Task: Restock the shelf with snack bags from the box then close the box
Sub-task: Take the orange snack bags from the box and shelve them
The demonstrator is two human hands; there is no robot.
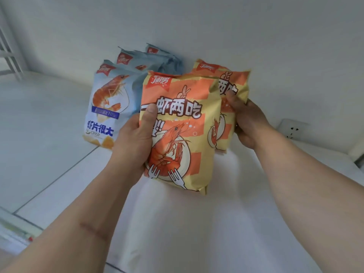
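I count two orange-and-yellow foil snack bags printed with a shrimp on a plate, and a row of pale blue shrimp-crisp bags standing on the white shelf surface; at least four blue tops show, though the ones at the back overlap and I cannot be sure of the total.

Taking the front blue bag as my landmark: the nearer orange-and-yellow bag sits just right of it and overlaps its right edge, held upright and slightly tilted. The second orange-and-yellow bag is further right and behind the first, close to the white back wall.

Both bare forearms reach up and forward. My left hand grips the nearer bag's left edge, thumb pressed flat across the front, fingers wrapped behind out of sight. My right hand holds the second bag's right side, thumb on its front, fingers curled behind.

A white wall socket lies far right of the blue bag.
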